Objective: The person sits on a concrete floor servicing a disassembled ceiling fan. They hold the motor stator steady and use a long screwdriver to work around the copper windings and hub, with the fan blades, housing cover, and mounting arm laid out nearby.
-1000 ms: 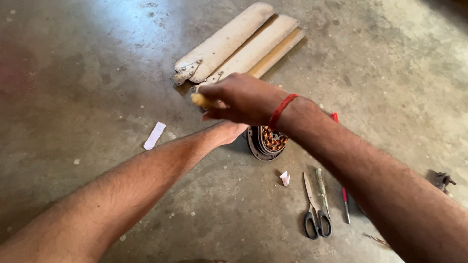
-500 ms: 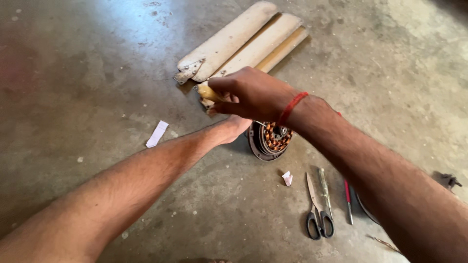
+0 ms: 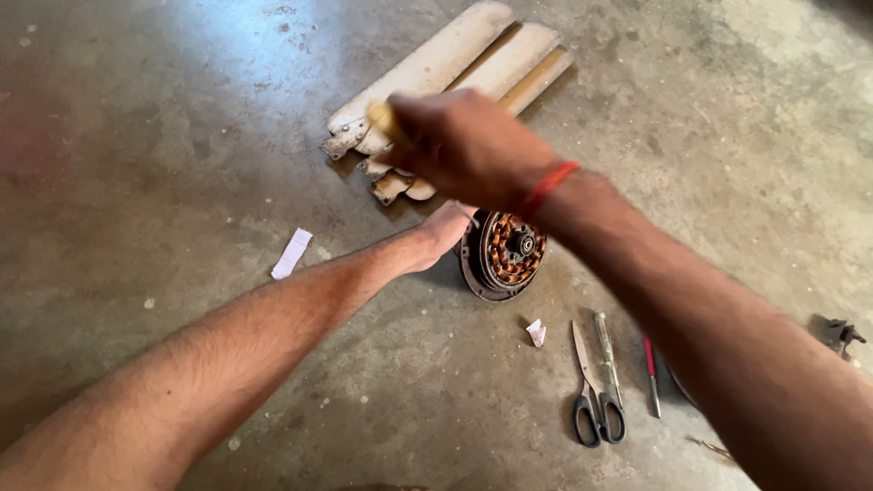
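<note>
The left hand (image 3: pixel 443 235) rests against the left rim of the motor (image 3: pixel 506 254) on the floor (image 3: pixel 164 164); whether its fingers grip, I cannot tell. The right hand (image 3: pixel 468 145), blurred, is raised above the motor, fist closed on a yellow handle (image 3: pixel 382 115). Blades (image 3: pixel 455 73) lie beyond; scissors (image 3: pixel 596 386) lie near right.

This looks like an informal repair workshop where the work is done on the ground. The worn, stained grey concrete floor (image 3: pixel 164 136) serves as the bench. On it lie three detached cream fan blades (image 3: pixel 455 82), an opened round motor with copper windings (image 3: pixel 509 250), black-handled scissors (image 3: pixel 596 391), a red-handled screwdriver (image 3: pixel 649 364) and paper scraps (image 3: pixel 292 253).
</note>
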The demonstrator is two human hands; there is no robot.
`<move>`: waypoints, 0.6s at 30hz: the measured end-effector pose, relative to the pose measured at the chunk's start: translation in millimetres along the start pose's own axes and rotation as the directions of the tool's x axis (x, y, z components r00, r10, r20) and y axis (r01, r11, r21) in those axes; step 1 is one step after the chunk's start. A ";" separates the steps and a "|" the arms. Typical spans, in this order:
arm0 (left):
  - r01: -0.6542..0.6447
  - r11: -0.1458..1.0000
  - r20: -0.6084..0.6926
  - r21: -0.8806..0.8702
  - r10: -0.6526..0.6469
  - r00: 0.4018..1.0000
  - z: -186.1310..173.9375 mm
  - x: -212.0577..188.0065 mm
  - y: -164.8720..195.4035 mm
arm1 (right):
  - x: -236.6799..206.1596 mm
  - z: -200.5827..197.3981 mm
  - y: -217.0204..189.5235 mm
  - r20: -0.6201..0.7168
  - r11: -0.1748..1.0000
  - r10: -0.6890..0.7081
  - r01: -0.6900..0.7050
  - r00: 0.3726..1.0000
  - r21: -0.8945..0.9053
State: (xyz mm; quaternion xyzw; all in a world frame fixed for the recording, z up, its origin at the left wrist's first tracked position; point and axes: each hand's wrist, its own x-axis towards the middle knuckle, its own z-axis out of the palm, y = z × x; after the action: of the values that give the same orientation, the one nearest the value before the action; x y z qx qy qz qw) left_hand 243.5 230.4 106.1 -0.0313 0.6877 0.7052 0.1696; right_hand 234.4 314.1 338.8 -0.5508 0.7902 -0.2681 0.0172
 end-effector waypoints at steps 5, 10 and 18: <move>0.003 0.996 0.096 -0.086 0.005 0.995 -3.0 -9.0 13.4 | -33.8 -44.7 5.0 -0.217 0.999 0.045 -0.047 0.975 -0.005; 0.041 0.997 0.095 -0.059 -0.036 0.995 -3.6 -17.6 18.7 | -60.1 -48.4 9.0 -0.293 0.993 0.106 -0.117 0.950 -0.018; 0.044 0.998 0.093 -0.035 -0.040 0.995 -1.7 -24.0 24.0 | -63.3 -39.7 19.4 -0.323 0.984 0.148 -0.171 0.935 -0.045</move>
State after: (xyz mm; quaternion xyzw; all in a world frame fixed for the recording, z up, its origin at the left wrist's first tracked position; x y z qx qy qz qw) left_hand 259.0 224.0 135.6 -0.0163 0.6650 0.7149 0.2153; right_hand 229.8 390.6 347.2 -0.4346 0.8338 -0.3225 -0.1087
